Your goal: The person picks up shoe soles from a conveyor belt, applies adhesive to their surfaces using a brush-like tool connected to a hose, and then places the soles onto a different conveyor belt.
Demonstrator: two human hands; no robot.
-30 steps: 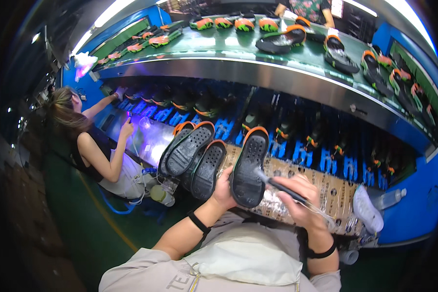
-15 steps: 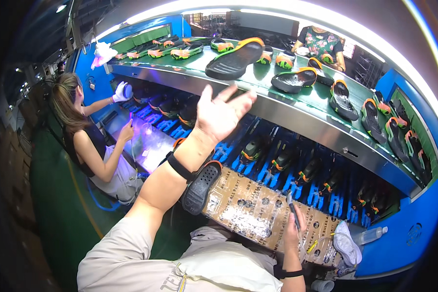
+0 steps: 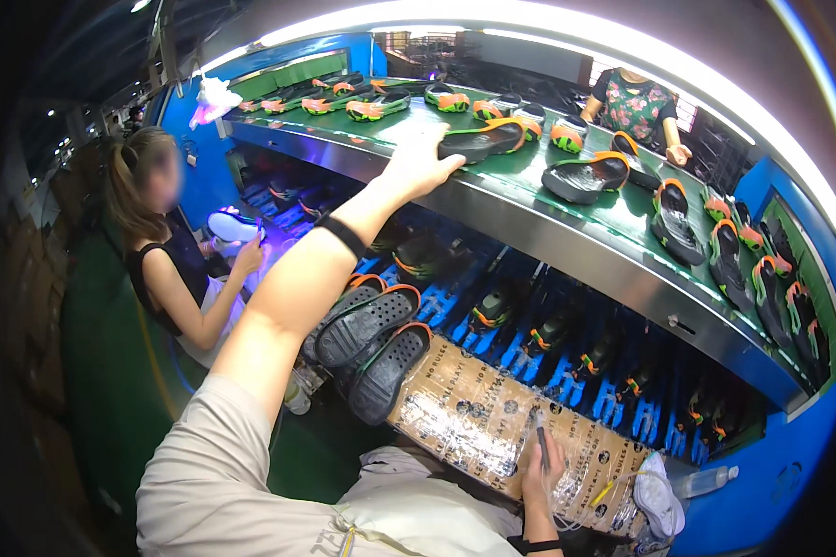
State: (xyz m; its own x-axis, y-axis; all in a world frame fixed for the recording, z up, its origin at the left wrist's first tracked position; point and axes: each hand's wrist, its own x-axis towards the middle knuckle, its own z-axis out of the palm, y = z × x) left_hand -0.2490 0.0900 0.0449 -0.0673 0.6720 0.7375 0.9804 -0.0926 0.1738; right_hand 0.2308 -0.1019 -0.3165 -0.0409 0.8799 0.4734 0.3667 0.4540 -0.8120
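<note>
My left hand reaches up to the conveyor, its thumb on the near side and its fingers at the far side of the toe end of a black clog with an orange-edged strap. Glare blurs the fingertips. Low over the cardboard, my right hand is closed round a slim dark pen-like tool with a pale tip; a thin clear tube runs near the wrist. Several black clogs with holes in the toes and orange trim are piled at the left end of the printed, tape-covered cardboard.
More black, orange and green clogs lie along the green conveyor behind a metal edge. Blue racks hold shoes beneath. A clear bottle and white cloth lie right. One co-worker sits left, another across.
My left hand has gone from spread in the air to the clog on the conveyor. The right hand has shifted left with its tool. The left co-worker's hands have lowered and come together at a shoe.
</note>
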